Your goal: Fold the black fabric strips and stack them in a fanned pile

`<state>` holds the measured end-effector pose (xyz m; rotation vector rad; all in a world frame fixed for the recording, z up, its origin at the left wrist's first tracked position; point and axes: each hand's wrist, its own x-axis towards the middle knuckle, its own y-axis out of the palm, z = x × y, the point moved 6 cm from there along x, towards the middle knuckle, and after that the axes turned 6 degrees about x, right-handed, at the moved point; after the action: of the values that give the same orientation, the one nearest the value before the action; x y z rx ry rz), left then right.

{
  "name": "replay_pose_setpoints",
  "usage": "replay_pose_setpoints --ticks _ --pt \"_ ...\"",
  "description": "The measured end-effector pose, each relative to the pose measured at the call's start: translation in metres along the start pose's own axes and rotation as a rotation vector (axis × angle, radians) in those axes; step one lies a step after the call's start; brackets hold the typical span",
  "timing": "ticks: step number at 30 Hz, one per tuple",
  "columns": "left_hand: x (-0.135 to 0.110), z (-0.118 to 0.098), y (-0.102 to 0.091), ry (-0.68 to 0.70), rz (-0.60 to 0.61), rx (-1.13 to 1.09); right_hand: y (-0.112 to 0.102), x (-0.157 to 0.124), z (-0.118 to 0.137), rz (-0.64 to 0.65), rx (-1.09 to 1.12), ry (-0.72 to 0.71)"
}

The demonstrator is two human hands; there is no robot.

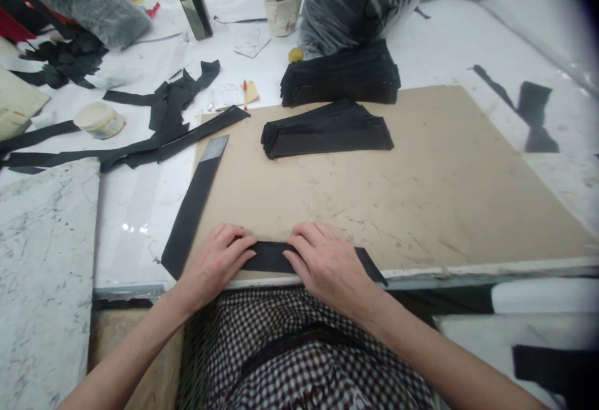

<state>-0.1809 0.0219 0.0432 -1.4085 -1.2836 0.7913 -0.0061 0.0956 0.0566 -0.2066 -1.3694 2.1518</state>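
Note:
A black fabric strip (269, 256) lies crosswise along the near edge of the brown board (421, 198). Toward its left end, my left hand (219, 261) pinches the upper edge between thumb and fingers. My right hand (327, 263) grips the same strip farther right, thumb below and fingertips on the upper edge. The strip's slanted right end shows beyond that hand. Left of my left hand, another black strip (196, 204) with a grey patch at its top lies slanting. Beyond my hands sit two fanned stacks of black strips, the nearer stack (327, 132) and the farther stack (339, 76).
Black fabric scraps (171, 101) and a round tub (100, 120) lie at the left. A phone (191, 1) leans upright at the back, near a stained cup (283, 14) and a plastic-wrapped bundle (355, 4). A whitish slab (47, 260) borders the left side.

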Motion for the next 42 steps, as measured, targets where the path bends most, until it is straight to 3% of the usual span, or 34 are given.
replay_pose_setpoints --ticks 8,12,19,30,35,42 --pt "-0.005 0.001 0.001 0.049 -0.031 0.011 0.033 0.013 0.015 0.052 0.112 -0.072" --pt "-0.008 -0.001 0.001 0.074 -0.046 0.013 0.033 0.012 0.016 0.037 0.119 -0.083" --pt "-0.004 -0.001 0.000 -0.022 -0.030 0.010 0.036 0.016 0.017 0.052 0.092 -0.060" --pt "-0.021 -0.019 0.006 0.094 0.036 0.218 0.038 0.005 0.032 0.019 -0.118 -0.167" --pt "-0.025 -0.020 0.008 0.071 0.029 0.268 0.031 -0.007 0.023 -0.001 -0.128 -0.163" --pt "-0.025 -0.020 0.009 0.076 0.000 0.301 0.014 -0.042 -0.010 0.002 -0.143 -0.053"
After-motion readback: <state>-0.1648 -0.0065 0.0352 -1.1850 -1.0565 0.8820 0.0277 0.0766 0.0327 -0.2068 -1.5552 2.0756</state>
